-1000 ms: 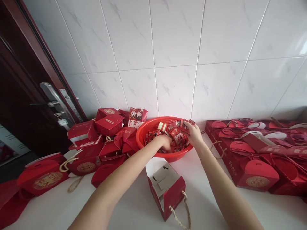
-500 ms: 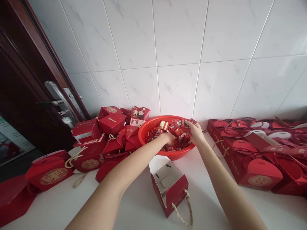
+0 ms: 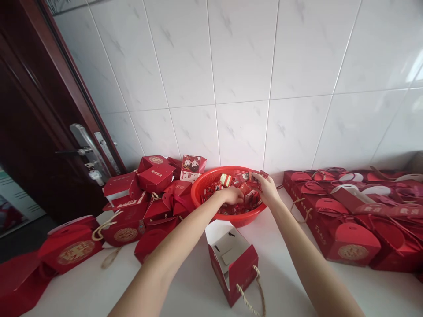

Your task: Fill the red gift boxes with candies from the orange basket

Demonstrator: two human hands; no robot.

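The basket [image 3: 243,220] sits on the white table [image 3: 188,281], close to the wall [image 3: 241,136], with lots of small packs [image 3: 246,189] in it. The left hand [image 3: 234,196] is down among them with its fingers bent, but I cannot tell if it has a grip on any. The right hand [image 3: 268,189] is at the right side of the basket, and it looks closed on a red pack [image 3: 263,174] that pokes up there.

To pick well, slide the fingertips under a pack and pinch it softly, so it does not tear. Look before you grab (nearly all of them are red, so they are easy to mix up). The pale pack [image 3: 225,180] is easy to spot. Keep the two hands a little apart so they do not bump, and do not lean on the basket, or it could tip.

An open box [image 3: 243,266] stands just in front of the basket. The left arm [image 3: 176,244] passes close to it, so keep that arm up a bit.
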